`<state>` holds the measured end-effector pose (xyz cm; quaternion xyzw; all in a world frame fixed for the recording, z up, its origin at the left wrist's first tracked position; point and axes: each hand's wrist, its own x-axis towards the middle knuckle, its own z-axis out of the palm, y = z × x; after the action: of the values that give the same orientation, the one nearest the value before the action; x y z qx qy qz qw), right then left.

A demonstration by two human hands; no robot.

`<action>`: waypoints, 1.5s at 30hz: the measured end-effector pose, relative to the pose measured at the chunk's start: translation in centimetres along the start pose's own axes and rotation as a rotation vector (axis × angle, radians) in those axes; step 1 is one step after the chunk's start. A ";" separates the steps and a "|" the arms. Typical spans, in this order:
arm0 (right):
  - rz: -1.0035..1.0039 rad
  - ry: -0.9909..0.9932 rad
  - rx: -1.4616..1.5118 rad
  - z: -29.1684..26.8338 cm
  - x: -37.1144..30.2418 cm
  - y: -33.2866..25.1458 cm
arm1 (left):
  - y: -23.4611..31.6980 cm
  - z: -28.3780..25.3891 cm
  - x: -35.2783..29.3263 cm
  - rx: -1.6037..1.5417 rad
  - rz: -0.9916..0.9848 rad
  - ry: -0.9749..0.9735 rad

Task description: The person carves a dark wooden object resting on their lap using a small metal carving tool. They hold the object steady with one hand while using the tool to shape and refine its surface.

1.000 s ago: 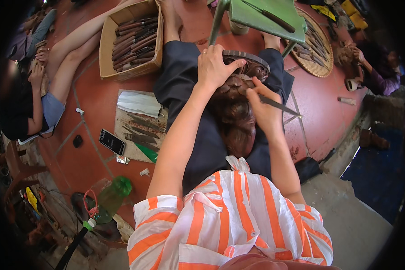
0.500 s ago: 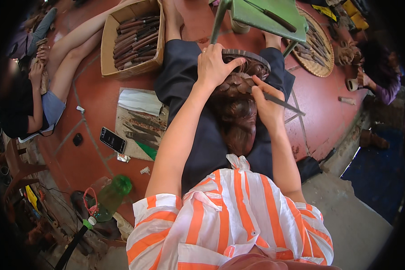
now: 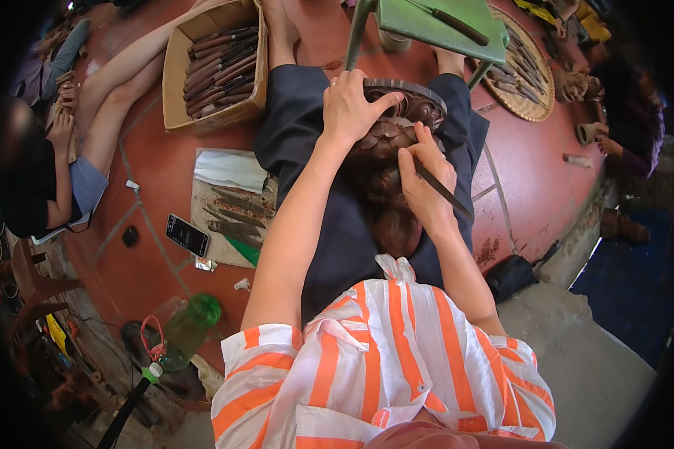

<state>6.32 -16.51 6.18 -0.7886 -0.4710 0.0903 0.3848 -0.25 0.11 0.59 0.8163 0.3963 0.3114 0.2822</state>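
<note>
A dark brown wood carving (image 3: 394,224) with a round rimmed top and leaf-like relief lies between my legs. Hooked over its far left edge, my left hand (image 3: 352,111) grips the carving, with the thumb across its top. My right hand (image 3: 429,179) is closed on a slim dark file (image 3: 448,193). One end of the file sticks out behind the hand toward the lower right; the fingers and the carving's shadow hide its working end. The right fingertips are over the carved relief.
A cardboard box (image 3: 174,82) of wooden-handled tools stands far left. Flat files (image 3: 236,213) and a folded white cloth (image 3: 231,170) lie on a mat beside a phone (image 3: 187,236). A green stool (image 3: 438,31) and a woven tray (image 3: 541,111) are ahead. People sit at both sides.
My right hand has shifted left and nearer to me over the carving, and the file has swung steeper. My left hand keeps its grip. The view has shifted slightly.
</note>
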 end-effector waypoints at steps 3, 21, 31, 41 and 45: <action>0.074 -0.029 0.179 -0.7 0.0 1.2 | 0.0 0.2 -0.1 -0.012 0.010 0.026; 0.056 0.011 0.254 -0.9 -0.2 1.9 | -0.2 0.3 -0.2 -0.021 0.009 0.028; 0.484 0.026 0.827 -6.9 -4.2 6.0 | -0.4 -0.7 -1.3 -0.138 0.017 0.027; -0.175 0.060 0.300 -4.5 -3.0 3.8 | 8.8 -5.7 -11.4 -0.370 0.403 -0.303; -0.252 0.007 0.332 -3.6 -2.1 3.3 | 11.6 -4.4 -14.1 -0.244 0.576 -0.207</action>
<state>9.21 -21.00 5.92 -0.6493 -0.5433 0.1150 0.5196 -4.95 -16.65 7.67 0.8822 0.0780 0.3392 0.3171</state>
